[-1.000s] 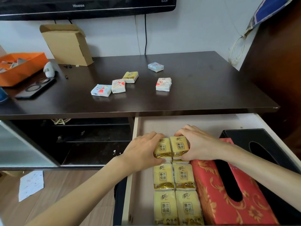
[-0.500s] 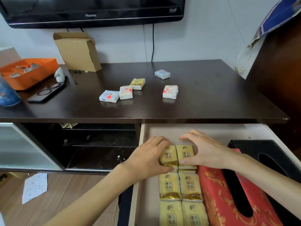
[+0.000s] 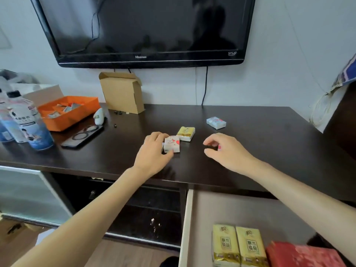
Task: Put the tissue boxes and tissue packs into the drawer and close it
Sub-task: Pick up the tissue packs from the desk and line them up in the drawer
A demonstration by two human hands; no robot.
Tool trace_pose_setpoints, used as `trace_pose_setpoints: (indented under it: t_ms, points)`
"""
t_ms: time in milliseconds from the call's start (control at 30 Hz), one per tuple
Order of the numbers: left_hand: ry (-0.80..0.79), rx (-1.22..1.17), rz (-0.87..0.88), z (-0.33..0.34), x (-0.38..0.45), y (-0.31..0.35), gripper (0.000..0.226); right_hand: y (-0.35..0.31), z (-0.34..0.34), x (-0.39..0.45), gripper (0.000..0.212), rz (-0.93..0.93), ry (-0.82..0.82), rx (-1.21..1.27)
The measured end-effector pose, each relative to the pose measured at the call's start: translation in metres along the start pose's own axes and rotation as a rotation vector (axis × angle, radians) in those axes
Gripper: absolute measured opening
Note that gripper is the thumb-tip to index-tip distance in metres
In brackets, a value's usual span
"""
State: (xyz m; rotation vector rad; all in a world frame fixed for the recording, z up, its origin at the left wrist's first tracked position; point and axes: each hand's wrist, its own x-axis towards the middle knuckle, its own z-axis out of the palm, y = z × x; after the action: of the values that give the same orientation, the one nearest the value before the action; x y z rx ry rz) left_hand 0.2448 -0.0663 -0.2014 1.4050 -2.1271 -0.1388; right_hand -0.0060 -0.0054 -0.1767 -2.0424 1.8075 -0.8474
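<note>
Below, open drawer point(image 3: 238, 212) holding two yellow packs point(image 3: 239, 245), red tissue box point(image 3: 300, 255)

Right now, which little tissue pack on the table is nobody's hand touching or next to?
The pale blue tissue pack, alone toward the back right. The yellow pack sits beside the white heart-print pack under the left hand.

Both arms outstretched, grips point(image 3: 154, 149) point(image 3: 224, 149) curled

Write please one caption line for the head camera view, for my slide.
Left hand grasps a small white tissue pack on the dark wooden tabletop; right hand closes over another pack, above the open drawer.
</note>
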Motion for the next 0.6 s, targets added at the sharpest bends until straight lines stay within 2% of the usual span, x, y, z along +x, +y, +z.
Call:
trace_pose_setpoints:
  t_ms: [67,133,200,267,367,600]
  points:
    - [-0.099,0.012,-0.065,0.008,0.018,-0.011,0.065,0.004,0.003,0.02,0.045,0.0,0.002,-0.185]
    - [-0.263,0.094,-0.04,0.014,0.036,-0.011,0.075,0.016,0.001,0.03,0.065,0.05,0.02,-0.244]
    - [-0.43,0.193,-0.02,0.014,0.05,-0.005,0.073,0.031,-0.004,0.035,0.08,0.123,0.015,-0.242]
    - [-0.505,0.21,-0.033,0.009,0.059,0.004,0.064,0.046,-0.01,0.036,0.088,0.202,-0.031,-0.208]
    - [-0.505,0.246,0.029,0.003,0.057,0.014,0.057,0.063,-0.015,0.03,0.076,0.227,-0.143,-0.191]
    - [-0.598,0.349,0.123,-0.004,0.033,0.027,0.067,0.064,-0.03,-0.006,0.054,0.126,-0.263,-0.249]
